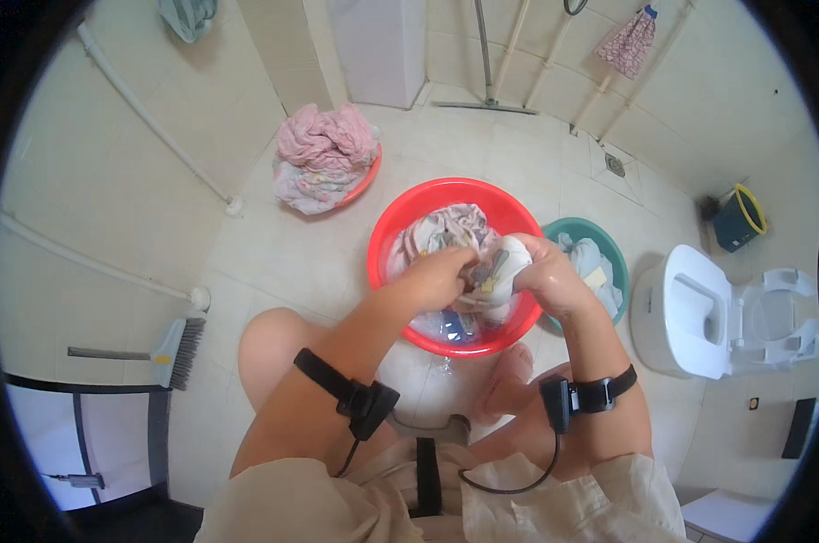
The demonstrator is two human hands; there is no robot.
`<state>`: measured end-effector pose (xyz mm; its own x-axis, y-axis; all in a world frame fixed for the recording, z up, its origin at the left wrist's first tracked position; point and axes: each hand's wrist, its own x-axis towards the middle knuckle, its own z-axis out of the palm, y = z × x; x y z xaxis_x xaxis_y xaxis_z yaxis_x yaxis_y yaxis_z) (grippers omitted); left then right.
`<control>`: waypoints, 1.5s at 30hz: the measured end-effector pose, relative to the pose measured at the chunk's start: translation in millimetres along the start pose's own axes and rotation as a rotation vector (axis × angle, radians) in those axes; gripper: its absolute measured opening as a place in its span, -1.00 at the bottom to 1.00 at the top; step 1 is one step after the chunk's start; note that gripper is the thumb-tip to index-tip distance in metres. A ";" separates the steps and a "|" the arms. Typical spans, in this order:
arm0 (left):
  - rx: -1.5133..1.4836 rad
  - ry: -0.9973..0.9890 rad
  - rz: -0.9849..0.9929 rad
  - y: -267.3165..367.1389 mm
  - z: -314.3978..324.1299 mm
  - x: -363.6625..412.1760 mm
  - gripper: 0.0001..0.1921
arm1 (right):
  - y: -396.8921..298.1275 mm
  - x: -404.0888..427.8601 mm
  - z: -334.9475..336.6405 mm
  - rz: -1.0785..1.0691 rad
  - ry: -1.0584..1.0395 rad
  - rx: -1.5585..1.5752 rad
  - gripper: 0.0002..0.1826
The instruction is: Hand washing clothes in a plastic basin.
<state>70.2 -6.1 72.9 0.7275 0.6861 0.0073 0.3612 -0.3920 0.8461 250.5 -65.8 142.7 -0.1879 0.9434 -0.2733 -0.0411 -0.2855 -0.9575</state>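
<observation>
A red plastic basin [416, 203] stands on the floor before me, holding wet printed cloth [443, 227] in sudsy water. Over it, my left hand [443, 275] grips the near-left side of a bunched section of white cloth with a grey and yellow print [494, 275]. My right hand [548, 271] grasps the right side of that same section, near the basin's right rim. The cloth is stretched between both hands, and some fingers are hidden by it. Beneath my wrists, something blue [458, 326] shows in the water at the basin's near side.
A green basin [618, 261] with pale blue cloth touches the right side. Back left, pink laundry [328, 139] fills a smaller red basin [365, 186]. A white potty-style toilet [681, 312] stands right, a broom [179, 353] left, a floor squeegee [487, 105] behind. Cables run from both forearm straps.
</observation>
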 end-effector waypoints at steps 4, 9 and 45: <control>0.353 -0.275 -0.199 7.1 -17.0 -5.0 -0.71 | -5.3 8.7 -7.4 0.177 0.208 -0.087 -0.66; 0.230 -0.491 -0.445 -14.5 -13.1 7.8 -0.83 | 57.7 34.7 -56.5 0.129 0.416 -0.789 -0.69; 0.426 -0.499 -0.896 -115.9 47.0 57.8 -0.47 | 177.9 122.3 -28.7 0.612 -0.275 -1.313 -0.53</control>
<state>97.8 50.1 -49.8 0.2217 0.5404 -0.8117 0.9751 -0.1221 0.1850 248.4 3.6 -63.7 -0.0298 0.6309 -0.7753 0.9826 -0.1238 -0.1385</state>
